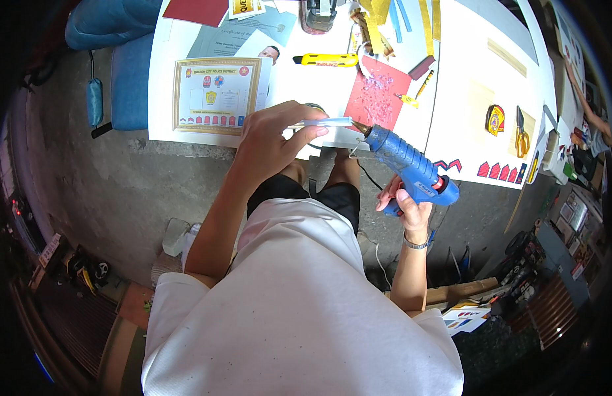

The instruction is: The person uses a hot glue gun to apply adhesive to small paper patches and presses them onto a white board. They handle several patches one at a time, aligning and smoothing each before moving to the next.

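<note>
In my right hand (413, 210) is a blue hot glue gun (411, 162), gripped by its handle and pointing up and left. My left hand (270, 138) pinches a thin pale-blue strip (334, 122) between thumb and fingers at the table's near edge. The gun's metal tip is at the strip's right end; whether they touch, I cannot tell. Just beyond lies a red sheet (387, 89) strewn with small pale scraps. A yellow utility knife (327, 60) rests to the left of that sheet.
A gold-framed certificate (176, 92) lies on the left of the white table. Gold and blue strips (427, 26) are at the back. Scissors (521, 135), a yellow-and-red badge (495, 120) and red chevron pieces (497, 171) lie on the right. A blue chair (131, 82) stands left.
</note>
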`<state>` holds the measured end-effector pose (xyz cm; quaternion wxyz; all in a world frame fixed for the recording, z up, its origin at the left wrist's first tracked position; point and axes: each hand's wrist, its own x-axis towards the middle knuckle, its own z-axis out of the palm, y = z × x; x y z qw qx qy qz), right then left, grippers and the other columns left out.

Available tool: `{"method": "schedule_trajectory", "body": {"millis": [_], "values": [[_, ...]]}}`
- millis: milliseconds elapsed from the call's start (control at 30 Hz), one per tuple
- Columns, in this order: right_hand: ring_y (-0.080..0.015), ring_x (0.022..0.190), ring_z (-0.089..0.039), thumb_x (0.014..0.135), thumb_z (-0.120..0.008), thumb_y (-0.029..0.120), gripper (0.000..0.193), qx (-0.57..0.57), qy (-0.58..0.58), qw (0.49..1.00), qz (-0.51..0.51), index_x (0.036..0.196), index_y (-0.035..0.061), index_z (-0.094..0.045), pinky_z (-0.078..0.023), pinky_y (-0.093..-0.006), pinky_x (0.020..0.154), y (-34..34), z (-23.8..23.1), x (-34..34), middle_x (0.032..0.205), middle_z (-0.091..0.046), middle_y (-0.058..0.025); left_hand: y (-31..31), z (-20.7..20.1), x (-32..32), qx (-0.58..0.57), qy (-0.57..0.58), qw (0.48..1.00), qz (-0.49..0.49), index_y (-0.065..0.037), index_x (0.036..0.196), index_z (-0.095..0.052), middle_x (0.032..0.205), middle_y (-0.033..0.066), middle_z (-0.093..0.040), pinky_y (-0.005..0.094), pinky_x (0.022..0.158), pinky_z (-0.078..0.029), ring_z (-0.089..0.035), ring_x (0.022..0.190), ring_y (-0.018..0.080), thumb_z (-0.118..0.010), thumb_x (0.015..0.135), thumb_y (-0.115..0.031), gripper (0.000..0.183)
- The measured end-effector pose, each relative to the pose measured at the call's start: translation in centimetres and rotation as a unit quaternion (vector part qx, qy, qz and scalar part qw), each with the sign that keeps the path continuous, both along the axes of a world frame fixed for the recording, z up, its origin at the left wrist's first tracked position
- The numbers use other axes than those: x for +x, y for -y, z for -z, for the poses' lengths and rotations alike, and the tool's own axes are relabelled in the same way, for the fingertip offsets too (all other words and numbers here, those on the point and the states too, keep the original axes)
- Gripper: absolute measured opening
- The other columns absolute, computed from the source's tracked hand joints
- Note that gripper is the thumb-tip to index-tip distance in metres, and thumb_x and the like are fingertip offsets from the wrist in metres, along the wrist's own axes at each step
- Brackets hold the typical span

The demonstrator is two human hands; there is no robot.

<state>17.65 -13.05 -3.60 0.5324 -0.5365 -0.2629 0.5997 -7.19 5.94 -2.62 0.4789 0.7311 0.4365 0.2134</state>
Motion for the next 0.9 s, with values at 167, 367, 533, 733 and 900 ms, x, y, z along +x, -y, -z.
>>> {"method": "schedule_trajectory", "body": {"millis": [167,367,533,733,900], "values": [[-0.0208,0.063,-0.068,0.093,-0.063,0.005,0.034,-0.001,0.008,1.000,0.002,0.123,-0.0083,-0.056,-0.059,-0.0355,0.064,0.3,-0.3,0.2,0.075,-0.064,-0.0104,0.2,0.0,0.1,0.003,0.003,1.000,0.001,-0.008,0.101,-0.077,0.094,0.0070,-0.077,0.0291,0.062,-0.050,-0.071,0.079,0.0150,-0.080,0.087,-0.015,0.016],[-0.0206,0.063,-0.068,0.092,-0.062,0.004,0.034,-0.003,0.012,1.000,-0.004,0.124,-0.0084,-0.056,-0.059,-0.0349,0.062,0.7,-0.7,0.6,0.074,-0.063,-0.0096,0.4,-0.3,0.3,0.007,-0.007,1.000,0.010,-0.007,0.100,-0.077,0.093,0.0080,-0.077,0.0297,0.063,-0.051,-0.072,0.079,0.0165,-0.080,0.086,-0.014,0.015],[-0.0200,0.064,-0.069,0.092,-0.062,0.003,0.033,-0.013,0.013,1.000,-0.001,0.123,-0.0075,-0.057,-0.059,-0.0333,0.061,1.3,-1.0,0.7,0.075,-0.064,-0.0098,0.6,-0.6,0.5,0.014,-0.006,1.000,0.011,-0.007,0.099,-0.077,0.092,0.0079,-0.077,0.0294,0.063,-0.051,-0.072,0.079,0.0164,-0.079,0.087,-0.015,0.015],[-0.0162,0.066,-0.069,0.092,-0.067,0.004,0.027,-0.085,0.104,0.984,-0.115,0.117,-0.0056,-0.062,-0.059,-0.0287,0.059,2.4,-3.2,2.6,0.093,-0.072,-0.0149,1.4,-0.6,0.6,-0.022,-0.035,0.997,-0.064,-0.004,0.101,-0.075,0.087,0.0042,-0.075,0.0253,0.062,-0.045,-0.063,0.071,0.0076,-0.074,0.092,-0.016,0.015],[-0.0141,0.062,-0.066,0.097,-0.064,0.007,0.032,-0.053,0.044,0.998,0.013,0.126,-0.0054,-0.059,-0.059,-0.0281,0.061,1.4,-3.3,1.6,0.117,-0.072,-0.0181,1.7,-2.5,0.5,-0.178,0.035,0.981,-0.069,-0.002,0.108,-0.070,0.074,0.0001,-0.064,0.0231,0.063,-0.040,-0.054,0.067,0.0054,-0.060,0.102,-0.015,0.017]]}}
